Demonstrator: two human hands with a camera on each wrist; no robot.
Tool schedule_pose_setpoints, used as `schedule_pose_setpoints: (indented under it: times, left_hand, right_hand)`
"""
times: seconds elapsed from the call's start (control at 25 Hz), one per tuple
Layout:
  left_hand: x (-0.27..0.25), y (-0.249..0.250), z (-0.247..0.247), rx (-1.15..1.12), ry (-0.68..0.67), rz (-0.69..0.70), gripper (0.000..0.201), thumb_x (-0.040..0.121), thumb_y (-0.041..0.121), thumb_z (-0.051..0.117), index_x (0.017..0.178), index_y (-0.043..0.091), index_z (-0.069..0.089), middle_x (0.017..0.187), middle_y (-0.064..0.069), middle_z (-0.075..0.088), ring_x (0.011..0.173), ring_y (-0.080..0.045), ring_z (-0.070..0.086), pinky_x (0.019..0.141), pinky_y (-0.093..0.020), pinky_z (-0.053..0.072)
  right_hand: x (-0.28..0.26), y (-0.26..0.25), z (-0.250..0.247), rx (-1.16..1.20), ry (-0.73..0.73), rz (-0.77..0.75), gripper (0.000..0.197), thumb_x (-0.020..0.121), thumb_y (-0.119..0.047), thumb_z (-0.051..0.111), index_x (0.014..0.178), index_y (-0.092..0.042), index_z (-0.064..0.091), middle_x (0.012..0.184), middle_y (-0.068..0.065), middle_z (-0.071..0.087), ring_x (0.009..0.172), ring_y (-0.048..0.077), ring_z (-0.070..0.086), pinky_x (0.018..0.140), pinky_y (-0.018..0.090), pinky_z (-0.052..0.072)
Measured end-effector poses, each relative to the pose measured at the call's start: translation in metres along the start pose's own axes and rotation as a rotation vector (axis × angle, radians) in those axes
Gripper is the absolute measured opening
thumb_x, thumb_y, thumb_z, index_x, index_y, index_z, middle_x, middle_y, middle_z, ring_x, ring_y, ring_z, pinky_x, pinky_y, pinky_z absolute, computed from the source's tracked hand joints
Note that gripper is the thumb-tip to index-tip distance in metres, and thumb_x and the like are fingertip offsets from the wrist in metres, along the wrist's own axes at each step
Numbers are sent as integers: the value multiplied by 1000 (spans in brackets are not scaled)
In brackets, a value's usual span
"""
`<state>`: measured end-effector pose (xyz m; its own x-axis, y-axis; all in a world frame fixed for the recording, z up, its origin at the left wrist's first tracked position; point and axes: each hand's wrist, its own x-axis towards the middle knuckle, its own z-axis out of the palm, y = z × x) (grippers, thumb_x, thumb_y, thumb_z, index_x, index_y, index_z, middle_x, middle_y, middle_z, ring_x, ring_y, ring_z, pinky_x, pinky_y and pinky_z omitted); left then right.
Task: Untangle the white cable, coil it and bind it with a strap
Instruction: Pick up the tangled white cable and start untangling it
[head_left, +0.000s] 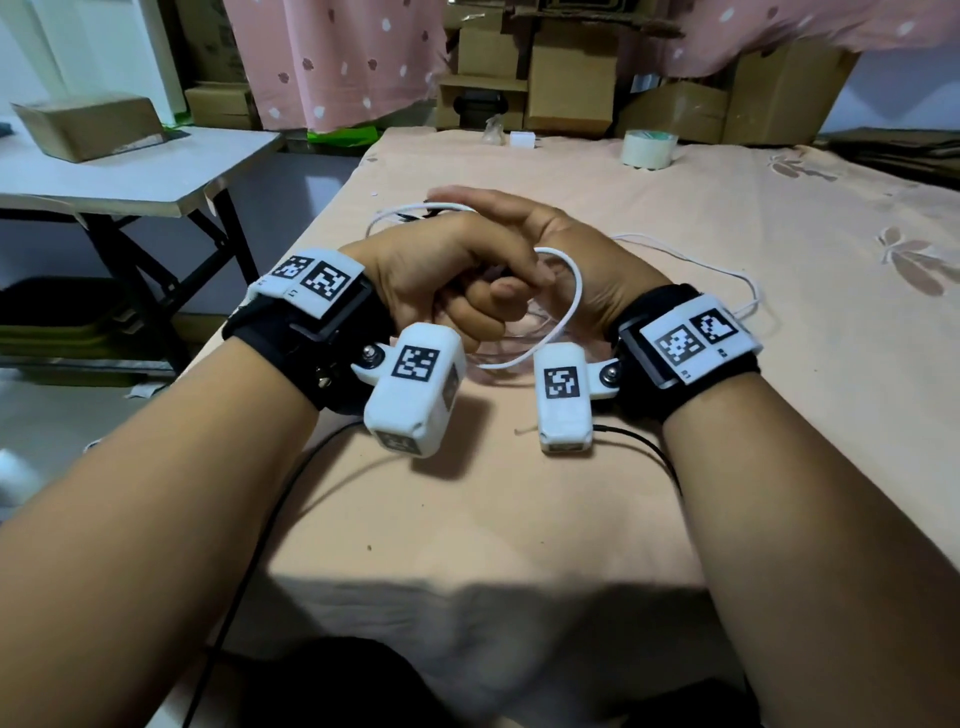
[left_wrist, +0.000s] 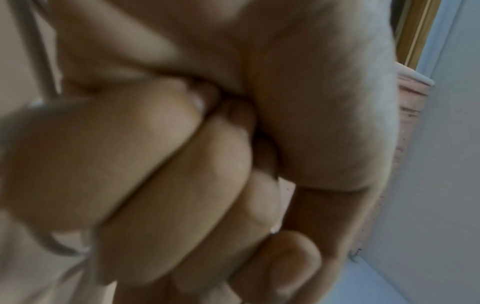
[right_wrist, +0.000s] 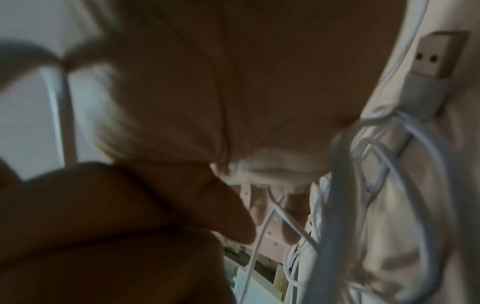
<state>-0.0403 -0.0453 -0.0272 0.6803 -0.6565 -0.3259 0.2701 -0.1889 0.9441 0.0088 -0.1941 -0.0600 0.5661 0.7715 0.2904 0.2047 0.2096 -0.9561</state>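
Observation:
The white cable is partly gathered into loops between my two hands over the peach tablecloth. My left hand is a fist that grips the bundle of loops. Its curled fingers fill the left wrist view, with a blurred cable strand beside them. My right hand sits just behind the left. A cable strand runs between its thumb and fingers, and the USB plug lies by the palm. A loose length trails right across the cloth. A short dark piece shows at the far loop; I cannot tell what it is.
A roll of tape and a small white box stand at the table's far edge. Cardboard boxes are stacked behind. To the left stands a white side table bearing a cardboard box. A black wire crosses the near cloth.

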Motion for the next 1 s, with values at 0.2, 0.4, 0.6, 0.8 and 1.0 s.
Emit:
schedule_pose_setpoints:
  times: [0.2, 0.4, 0.6, 0.8, 1.0]
  left_hand:
    - [1, -1, -3, -26, -29, -21, 50, 94, 33, 46, 48, 24, 27, 49, 7, 8, 40, -7, 3, 41, -12, 5]
    - [2, 0, -4, -163, 50, 141, 46, 90, 33, 45, 54, 25, 17, 47, 7, 8, 39, -8, 2, 42, -15, 0]
    - [6, -5, -19, -412, 101, 331, 50, 95, 32, 44, 53, 26, 17, 44, 8, 9, 36, -9, 4, 40, -17, 2]
    - [12, -11, -32, -602, 209, 437, 51, 98, 31, 40, 52, 26, 19, 41, 8, 12, 37, -10, 6, 39, -19, 5]
    - [22, -16, -24, -564, 270, 420, 51, 99, 29, 40, 54, 25, 17, 45, 6, 9, 39, -11, 4, 43, -21, 2]
  right_hand:
    - [6, 2, -1, -50, 100, 21, 62, 65, 4, 77, 123, -13, 61, 115, 13, 66, 89, 11, 64, 85, 26, 49]
    - [9, 2, -12, -97, 411, -62, 18, 71, -5, 73, 77, -21, 67, 117, 12, 59, 100, 27, 55, 88, 41, 40]
    - [9, 1, -10, -35, 372, -67, 21, 77, 6, 56, 83, -14, 57, 78, 8, 51, 71, 20, 48, 66, 34, 39]
    - [9, 2, -12, -300, 696, -54, 19, 80, 2, 65, 79, -17, 65, 66, 1, 67, 65, 16, 62, 68, 28, 52]
    - [7, 5, -22, -927, 893, 135, 12, 85, -28, 65, 75, -34, 68, 77, -14, 70, 95, 17, 65, 101, 42, 39]
